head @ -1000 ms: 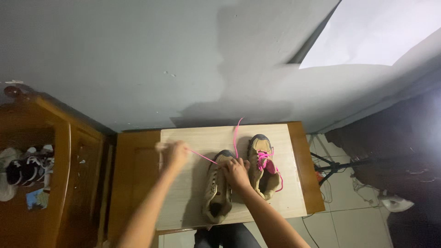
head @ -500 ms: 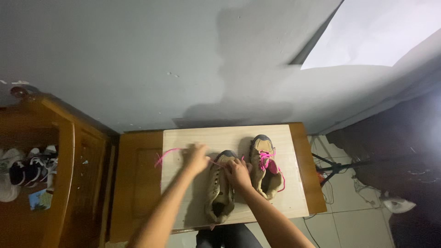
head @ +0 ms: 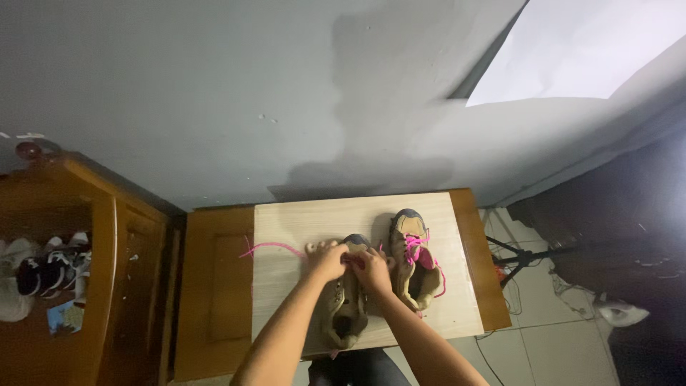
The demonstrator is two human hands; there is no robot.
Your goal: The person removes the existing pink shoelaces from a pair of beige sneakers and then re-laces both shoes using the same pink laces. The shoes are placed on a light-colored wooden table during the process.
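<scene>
Lacing is finished on the right shoe [head: 414, 266], while both hands, left hand [head: 327, 260] and right hand [head: 372, 269], have fingers pinching the pink lace [head: 271, 247] at the left shoe [head: 345, 304], barely threaded.

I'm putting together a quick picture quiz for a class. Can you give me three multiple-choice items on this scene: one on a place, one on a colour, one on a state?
1. Where do the two shoes stand?
A. on the pale board
B. on the tiled floor
C. in the wooden cabinet

2. What colour is the lace?
A. white
B. pink
C. black

3. How is the shoe on the right?
A. without any lace
B. laced, with nobody touching it
C. held in both hands

Key:
1 A: both shoes rest on the pale board.
2 B: the lace trailing off the left shoe is pink.
3 B: the right shoe carries a pink lace, while the left hand and the right hand are both on the left shoe.
</scene>
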